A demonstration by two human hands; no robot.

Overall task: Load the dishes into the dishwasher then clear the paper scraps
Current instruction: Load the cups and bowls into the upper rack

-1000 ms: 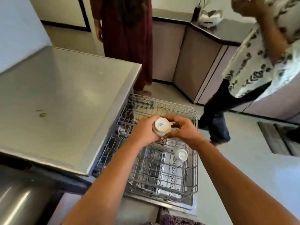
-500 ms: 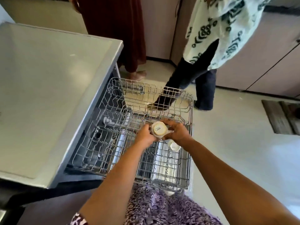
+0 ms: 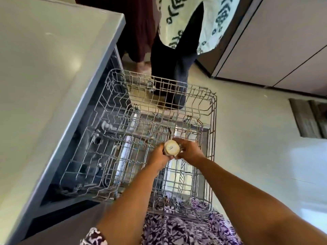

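Observation:
A cream cup is held upside down, its round base with a printed mark facing up, low inside the pulled-out wire dishwasher rack. My left hand grips its left side. My right hand holds its right side, fingers curled round the handle area. The glass seen earlier in the rack is hidden behind my right hand. The cup's lower part is covered by my fingers.
The steel dishwasher top fills the left. Two people stand just beyond the rack: one in a patterned shirt and dark trousers, one in a dark red garment. Cabinets line the right; a floor mat lies at right.
The view tipped down and closer over the rack. Both hands lowered the cup deeper into the rack. The person in the patterned shirt walked up to the rack's far side.

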